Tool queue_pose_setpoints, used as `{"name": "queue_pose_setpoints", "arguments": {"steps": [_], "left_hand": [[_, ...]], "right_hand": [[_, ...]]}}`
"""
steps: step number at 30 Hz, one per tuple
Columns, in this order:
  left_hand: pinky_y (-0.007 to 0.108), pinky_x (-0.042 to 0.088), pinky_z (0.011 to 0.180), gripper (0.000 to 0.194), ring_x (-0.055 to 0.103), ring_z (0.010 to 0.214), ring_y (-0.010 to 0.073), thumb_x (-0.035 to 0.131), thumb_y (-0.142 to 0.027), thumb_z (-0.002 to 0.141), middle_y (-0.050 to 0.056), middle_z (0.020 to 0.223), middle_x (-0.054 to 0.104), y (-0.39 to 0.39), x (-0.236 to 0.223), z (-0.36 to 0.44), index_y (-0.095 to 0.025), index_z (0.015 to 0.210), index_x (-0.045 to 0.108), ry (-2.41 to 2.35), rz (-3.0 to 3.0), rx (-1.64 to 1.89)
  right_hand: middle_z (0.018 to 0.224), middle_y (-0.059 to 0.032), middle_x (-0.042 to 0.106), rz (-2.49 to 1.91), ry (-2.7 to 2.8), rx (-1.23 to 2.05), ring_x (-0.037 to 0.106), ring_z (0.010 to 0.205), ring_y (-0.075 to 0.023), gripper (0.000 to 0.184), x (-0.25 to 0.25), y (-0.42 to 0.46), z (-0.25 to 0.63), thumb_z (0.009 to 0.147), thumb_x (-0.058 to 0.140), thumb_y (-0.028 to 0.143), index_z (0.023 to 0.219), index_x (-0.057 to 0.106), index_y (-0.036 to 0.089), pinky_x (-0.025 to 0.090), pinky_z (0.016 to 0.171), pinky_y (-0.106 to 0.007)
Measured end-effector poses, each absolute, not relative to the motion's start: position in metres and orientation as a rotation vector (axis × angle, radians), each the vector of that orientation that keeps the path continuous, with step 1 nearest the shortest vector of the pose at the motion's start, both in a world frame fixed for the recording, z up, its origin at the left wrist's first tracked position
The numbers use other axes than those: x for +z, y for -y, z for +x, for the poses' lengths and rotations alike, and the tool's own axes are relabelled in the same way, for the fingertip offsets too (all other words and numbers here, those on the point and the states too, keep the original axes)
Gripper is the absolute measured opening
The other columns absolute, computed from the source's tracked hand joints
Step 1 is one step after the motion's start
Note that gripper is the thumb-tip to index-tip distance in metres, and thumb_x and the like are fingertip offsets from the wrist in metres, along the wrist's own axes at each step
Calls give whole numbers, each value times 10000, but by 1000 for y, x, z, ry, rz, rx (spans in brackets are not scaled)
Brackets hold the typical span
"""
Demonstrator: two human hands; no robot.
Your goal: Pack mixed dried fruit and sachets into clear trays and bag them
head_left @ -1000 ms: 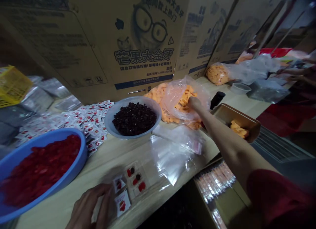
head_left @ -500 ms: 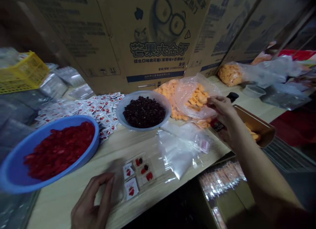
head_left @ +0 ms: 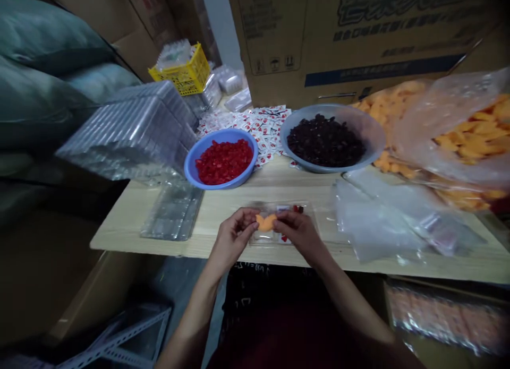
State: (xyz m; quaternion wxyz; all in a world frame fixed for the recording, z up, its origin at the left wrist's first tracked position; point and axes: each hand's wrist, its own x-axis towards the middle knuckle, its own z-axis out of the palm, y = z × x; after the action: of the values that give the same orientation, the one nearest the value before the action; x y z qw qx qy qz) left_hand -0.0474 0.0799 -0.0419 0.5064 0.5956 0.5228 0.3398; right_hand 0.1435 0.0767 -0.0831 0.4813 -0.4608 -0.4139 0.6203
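Between my two hands is an orange marshmallow candy with two rounded lobes. My left hand pinches its left end with thumb and fingers. The right end is pinched by my right hand. Both hands are just over a clear plastic tray on the wooden table. Small printed sachets lie in the tray, partly covered by my right hand. Red and dark candies show in its far right part.
Behind the tray stand a blue bowl of red candies and a translucent bowl of dark candies. Scattered sachets lie between them. Clear bags and bagged orange marshmallows are at right, stacked clear trays at left.
My right hand has come from the bag of orange marshmallows to the tray, where both hands now hold one candy. The view has swung left.
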Motion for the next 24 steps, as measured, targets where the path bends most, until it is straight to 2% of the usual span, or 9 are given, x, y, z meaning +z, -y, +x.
{"name": "queue_pose_setpoints", "arguments": {"steps": [6, 9, 13, 17, 19, 22, 24], "left_hand": [[252, 450, 719, 184, 600, 773, 144, 598, -301, 925, 28, 865, 676, -72, -65, -58, -166, 1039, 652, -1385, 1521, 668], [269, 449, 710, 166, 599, 776, 160, 550, -273, 946, 32, 890, 669, -68, -61, -54, -181, 1038, 654, -1509, 1685, 600], [333, 471, 866, 224, 591, 982, 203, 488, -213, 974, 77, 1070, 640, -64, -51, -48, -203, 1129, 648, -1587, 1977, 607], [390, 482, 874, 191, 572, 975, 244, 523, -234, 963, 77, 974, 654, -63, -54, -46, -216, 1000, 710, -1534, 2203, 461], [392, 498, 866, 181, 591, 980, 246, 545, -262, 955, 82, 1031, 663, -61, -58, -46, -216, 1014, 711, -1502, 2241, 582], [370, 509, 861, 243, 627, 998, 231, 578, -275, 940, 70, 1189, 653, -60, -64, -48, -241, 1163, 669, -1487, 2166, 930], [374, 489, 853, 218, 630, 924, 232, 636, -279, 902, 31, 1053, 695, -64, -71, -53, -269, 1112, 695, -1483, 2189, 1132]], "right_hand": [[1066, -81, 742, -1280, 1329, 1121, 709, 911, -235, 274, -95, -59, 157, 900, 687, 351, 1144, 716, 230, 570, 857, -431], [1142, -74, 712, -1228, 1630, 951, 660, 1046, -249, 237, -91, -52, 154, 952, 619, 242, 1175, 697, 255, 528, 946, -464], [1154, -68, 699, -1138, 2030, 773, 579, 1132, -271, 260, -88, -52, 139, 969, 563, 121, 1151, 698, 248, 464, 1010, -510], [1151, -77, 698, -1164, 2081, 632, 572, 1123, -270, 251, -85, -53, 136, 967, 565, 115, 1148, 692, 234, 478, 995, -497], [1160, -73, 696, -1161, 1999, 553, 580, 1135, -255, 265, -73, -49, 153, 974, 559, 129, 1188, 673, 237, 482, 1007, -478], [1218, -78, 673, -1265, 1816, 433, 593, 1156, -236, 285, -36, -36, 212, 978, 565, 163, 1241, 643, 244, 503, 986, -435], [1239, -79, 663, -1458, 1668, 249, 597, 1169, -235, 295, -5, -20, 274, 978, 568, 179, 1254, 641, 256, 501, 987, -425]]}}
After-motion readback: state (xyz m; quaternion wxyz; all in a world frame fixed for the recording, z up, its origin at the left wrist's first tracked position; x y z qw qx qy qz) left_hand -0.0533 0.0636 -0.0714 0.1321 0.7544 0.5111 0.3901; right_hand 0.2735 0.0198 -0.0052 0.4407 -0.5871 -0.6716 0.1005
